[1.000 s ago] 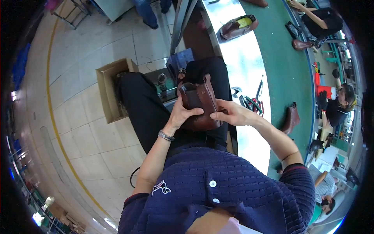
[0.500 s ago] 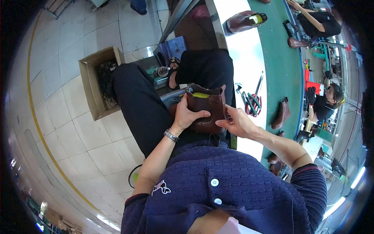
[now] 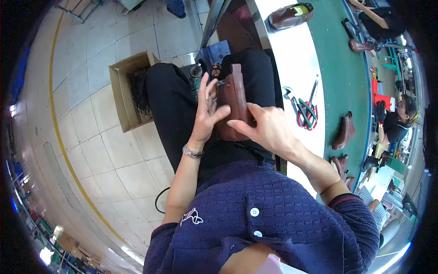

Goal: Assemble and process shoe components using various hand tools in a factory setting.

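Note:
A brown leather ankle boot (image 3: 235,96) stands over my lap with its shaft upward and a pull tab at the top. My right hand (image 3: 273,129) grips its right side, the thumb lying across the leather. On the other side, my left hand (image 3: 206,114) has its fingers spread and slightly blurred. Its thumb points at the leather, and whether it touches I cannot tell. My thighs and the right hand hide the lower part of the boot.
On the white bench (image 3: 299,59) at my right lie scissors with red and green handles (image 3: 306,114) and another brown boot (image 3: 291,16). Beyond runs a green belt (image 3: 335,86) carrying more boots; people sit past it. A cardboard box (image 3: 119,98) of dark strands stands left of my leg.
The boot has turned, so its narrow side with the pull tab now shows. My left fingers have come off the leather and spread. The right hand has shifted its grip over the boot's side.

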The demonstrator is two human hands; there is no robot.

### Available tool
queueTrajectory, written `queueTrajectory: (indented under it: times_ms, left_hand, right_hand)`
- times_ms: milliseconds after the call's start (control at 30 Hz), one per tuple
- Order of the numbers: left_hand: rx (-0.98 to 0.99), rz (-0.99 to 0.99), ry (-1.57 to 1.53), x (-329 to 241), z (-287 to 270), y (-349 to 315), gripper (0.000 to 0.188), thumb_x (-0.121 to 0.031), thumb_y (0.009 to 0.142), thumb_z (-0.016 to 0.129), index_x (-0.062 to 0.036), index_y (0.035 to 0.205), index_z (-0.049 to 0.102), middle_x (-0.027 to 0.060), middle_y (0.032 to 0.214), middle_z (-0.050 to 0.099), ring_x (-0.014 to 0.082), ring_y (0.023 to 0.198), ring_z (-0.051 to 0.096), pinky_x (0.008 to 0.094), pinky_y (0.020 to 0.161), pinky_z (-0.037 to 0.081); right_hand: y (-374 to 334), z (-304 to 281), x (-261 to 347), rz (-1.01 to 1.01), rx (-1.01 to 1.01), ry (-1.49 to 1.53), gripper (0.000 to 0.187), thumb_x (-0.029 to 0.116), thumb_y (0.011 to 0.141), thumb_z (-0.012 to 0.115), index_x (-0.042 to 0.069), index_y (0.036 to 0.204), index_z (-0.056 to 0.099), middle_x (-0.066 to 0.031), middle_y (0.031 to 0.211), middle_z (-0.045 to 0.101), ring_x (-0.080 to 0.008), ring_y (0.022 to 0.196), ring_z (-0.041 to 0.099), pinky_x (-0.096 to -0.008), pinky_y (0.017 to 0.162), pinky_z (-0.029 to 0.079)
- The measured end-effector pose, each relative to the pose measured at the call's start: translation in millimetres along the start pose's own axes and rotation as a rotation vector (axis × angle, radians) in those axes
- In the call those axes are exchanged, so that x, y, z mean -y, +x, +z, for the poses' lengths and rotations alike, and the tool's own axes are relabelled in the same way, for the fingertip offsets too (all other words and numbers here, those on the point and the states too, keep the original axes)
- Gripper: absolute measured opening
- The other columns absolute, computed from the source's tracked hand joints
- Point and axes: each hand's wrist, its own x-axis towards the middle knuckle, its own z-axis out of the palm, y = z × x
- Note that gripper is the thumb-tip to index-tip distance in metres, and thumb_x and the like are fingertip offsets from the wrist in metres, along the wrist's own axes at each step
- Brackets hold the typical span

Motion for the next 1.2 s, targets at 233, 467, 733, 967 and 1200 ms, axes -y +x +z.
queueTrajectory:
  times_ms: [233, 467, 733, 967, 1200]
  left_hand:
    - [-0.114, -0.150, 0.196, -36.3, 6.8, 1.4, 0.071, -0.037, 0.080, 0.079, -0.0053, 0.133, 0.044, 0.0069, 0.109, 0.059, 0.0137, 0.094, 0.059, 0.0299, 0.088, 0.049]
    - [-0.052, 0.180, 0.588, -29.3, 6.3, 3.3, 0.092, -0.045, 0.086, 0.070, -0.0105, 0.153, 0.018, 0.0163, 0.151, 0.027, 0.0284, 0.132, 0.040, 0.0403, 0.109, 0.034]
    - [0.277, 0.032, 0.878, -59.4, 12.7, -30.2, 0.111, -0.042, 0.059, 0.089, -0.0241, 0.151, 0.031, 0.0153, 0.160, 0.001, 0.0355, 0.144, 0.020, 0.0456, 0.115, 0.025]
    - [0.194, 0.135, 1.077, -56.2, 15.4, -40.4, 0.116, -0.028, 0.059, 0.091, -0.0175, 0.153, 0.024, 0.0156, 0.160, 0.011, 0.0331, 0.145, 0.022, 0.0456, 0.114, 0.031]
    - [-0.012, 0.121, 0.902, -58.2, 22.2, -59.3, 0.103, -0.023, 0.061, 0.090, -0.0032, 0.147, 0.035, 0.0204, 0.155, 0.025, 0.0306, 0.137, 0.040, 0.0382, 0.101, 0.047]
  right_hand:
    - [-16.3, 15.8, -36.1, -0.281, -0.112, 0.441, 0.052, 0.038, 0.083, 0.073, -0.002, 0.115, 0.062, -0.0168, 0.083, 0.070, -0.0316, 0.073, 0.070, -0.0370, 0.066, 0.056]
    - [-36.5, 52.4, -207.0, 0.306, -0.406, -0.271, 0.054, 0.029, 0.090, 0.066, 0.006, 0.136, 0.050, -0.0200, 0.124, 0.053, -0.0364, 0.117, 0.051, -0.0461, 0.100, 0.042]
    - [-30.2, 37.8, -200.7, 0.203, -0.399, -0.028, 0.034, 0.021, 0.102, 0.044, 0.000, 0.126, 0.054, -0.0168, 0.089, 0.062, -0.0272, 0.081, 0.064, -0.0403, 0.075, 0.050]
    - [-24.6, 18.4, -104.6, 0.031, 0.445, 1.080, 0.036, 0.032, 0.102, 0.048, -0.001, 0.101, 0.060, -0.0038, 0.070, 0.056, -0.0125, 0.066, 0.058, -0.0279, 0.066, 0.048]
    - [-7.9, 18.3, -51.9, 0.229, 0.831, 1.248, 0.048, 0.046, 0.100, 0.047, 0.004, 0.081, 0.061, 0.0022, 0.059, 0.050, -0.0093, 0.052, 0.052, -0.0239, 0.051, 0.045]
